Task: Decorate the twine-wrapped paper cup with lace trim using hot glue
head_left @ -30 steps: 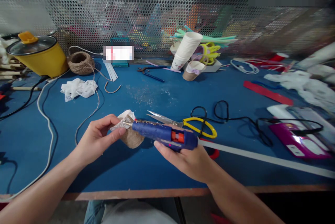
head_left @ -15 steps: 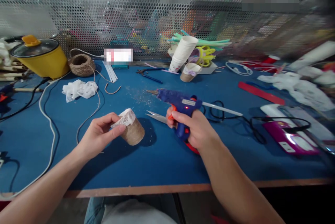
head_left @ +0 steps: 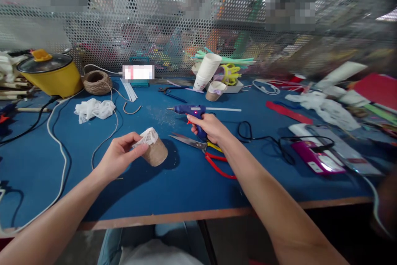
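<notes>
My left hand (head_left: 119, 156) pinches the white lace rim of a twine-wrapped cup (head_left: 154, 151), held tilted just above the blue table (head_left: 173, 182). Farther out, my right hand (head_left: 209, 127) grips the handle of a blue hot glue gun (head_left: 187, 111) that stands upright on the table, nozzle pointing left, a white glue stick sticking out of its back. Scissors (head_left: 198, 146) with yellow and red handles lie just in front of the right hand.
A yellow cooker (head_left: 51, 74), a ball of twine (head_left: 96, 82), white lace fabric (head_left: 93, 108) and cords lie on the left. Stacked paper cups (head_left: 207, 70) and pliers sit at the back. A purple device (head_left: 316, 161), black cable and a red strip lie on the right.
My right hand has carried the glue gun away from the cup, out across the table, and stood it upright. The left hand keeps hold of the cup.
</notes>
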Demonstrator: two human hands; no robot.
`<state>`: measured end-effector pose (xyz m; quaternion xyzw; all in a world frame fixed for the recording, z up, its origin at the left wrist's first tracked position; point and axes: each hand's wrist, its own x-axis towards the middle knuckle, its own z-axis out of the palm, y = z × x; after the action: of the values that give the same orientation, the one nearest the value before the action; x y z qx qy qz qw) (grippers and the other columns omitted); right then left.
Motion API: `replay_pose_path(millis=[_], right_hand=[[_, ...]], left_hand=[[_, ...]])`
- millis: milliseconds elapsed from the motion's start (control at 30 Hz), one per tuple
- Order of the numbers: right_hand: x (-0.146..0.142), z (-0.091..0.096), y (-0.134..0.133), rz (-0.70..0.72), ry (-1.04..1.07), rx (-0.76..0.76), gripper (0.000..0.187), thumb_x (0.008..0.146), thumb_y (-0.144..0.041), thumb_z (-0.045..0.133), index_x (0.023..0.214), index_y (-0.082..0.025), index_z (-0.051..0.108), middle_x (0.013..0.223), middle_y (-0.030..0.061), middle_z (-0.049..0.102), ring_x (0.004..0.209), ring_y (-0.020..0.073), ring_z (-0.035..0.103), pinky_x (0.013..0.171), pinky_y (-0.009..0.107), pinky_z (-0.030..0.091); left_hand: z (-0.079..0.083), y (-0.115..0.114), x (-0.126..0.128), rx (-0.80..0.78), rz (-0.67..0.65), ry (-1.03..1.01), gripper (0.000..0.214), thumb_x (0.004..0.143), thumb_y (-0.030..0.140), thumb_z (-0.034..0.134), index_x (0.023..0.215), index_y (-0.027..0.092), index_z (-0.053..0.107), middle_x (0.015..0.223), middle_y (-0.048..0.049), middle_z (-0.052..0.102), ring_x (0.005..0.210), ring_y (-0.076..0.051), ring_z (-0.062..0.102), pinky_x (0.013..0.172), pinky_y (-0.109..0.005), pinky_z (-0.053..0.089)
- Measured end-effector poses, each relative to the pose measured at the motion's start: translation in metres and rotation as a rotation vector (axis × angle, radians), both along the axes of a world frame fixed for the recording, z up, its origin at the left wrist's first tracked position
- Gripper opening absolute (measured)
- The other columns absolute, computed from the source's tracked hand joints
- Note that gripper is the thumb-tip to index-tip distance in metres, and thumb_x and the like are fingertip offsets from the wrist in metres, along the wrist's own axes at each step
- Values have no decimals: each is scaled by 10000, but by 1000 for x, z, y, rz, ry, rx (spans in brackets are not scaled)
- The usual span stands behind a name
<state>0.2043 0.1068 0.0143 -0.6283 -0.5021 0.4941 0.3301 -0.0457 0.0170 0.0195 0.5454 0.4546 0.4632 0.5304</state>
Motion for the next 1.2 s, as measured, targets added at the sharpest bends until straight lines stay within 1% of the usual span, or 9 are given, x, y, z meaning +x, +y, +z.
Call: replay_pose_path(millis=[167,333,400,467,500,600,667,800,1200], right_hand=[[3,-7,14,14,-280,99,312,801,-318,641,547,-163,547,491,16,550,479,118,541,503,228,421],[3,-10,17,-11,-543,246,387,789,-270,633,444,-194,478,523,75,554,746,265,627,680,315,426],[-4,-3,5,-14,-594,342,262,784,-235,627,542,-176,548,703,113,614,885,288,607,764,343,421],[-15,7,-16,26,-596,448,129,798,-261,617,706,-170,616,872,106,626,909,247,591,795,337,426],[-22,12,-28,84,-570,521,120,807,-294,613,763,-183,628,885,77,625,853,206,596,769,312,442],[-45,22,-65,344,-386,940,189,829,-361,601,835,-173,617,831,64,617,808,184,587,731,308,473],[-57,22,-82,321,-396,1106,191,818,-367,620,827,-177,603,828,72,610,828,200,578,768,347,469],[-69,10,-91,192,-418,1188,122,813,-291,627,819,-179,579,813,78,615,799,204,582,732,367,469],[-69,2,-87,183,-463,1250,91,802,-115,602,739,-173,571,724,58,627,696,177,577,641,332,459]], left_hand=[[-3,1,-1,2,6,6,281,658,396,742,624,147,617,609,18,555,583,-106,473,574,-230,388],[-5,0,-1,7,-13,-19,247,674,348,740,636,138,617,636,15,555,602,-105,477,590,-228,389],[-5,-1,-1,23,-20,-17,230,693,333,729,643,137,619,647,12,556,614,-109,483,605,-233,397],[-6,-3,0,57,-27,6,208,726,318,705,658,139,624,662,5,561,634,-119,493,628,-244,406],[-6,-3,0,82,-30,23,191,744,306,690,671,141,628,673,0,567,650,-125,501,644,-250,410],[-9,-7,2,179,-38,80,134,790,268,647,725,151,638,709,-15,591,700,-147,529,683,-268,419],[-12,-8,3,245,-34,128,116,804,250,631,737,155,633,714,-21,597,711,-155,540,693,-278,424],[-17,-10,4,359,-19,248,99,817,221,616,744,155,621,729,-29,589,713,-158,542,688,-287,435],[-15,-10,10,463,16,364,120,816,192,609,702,158,599,701,-32,601,693,-155,550,639,-277,461]])
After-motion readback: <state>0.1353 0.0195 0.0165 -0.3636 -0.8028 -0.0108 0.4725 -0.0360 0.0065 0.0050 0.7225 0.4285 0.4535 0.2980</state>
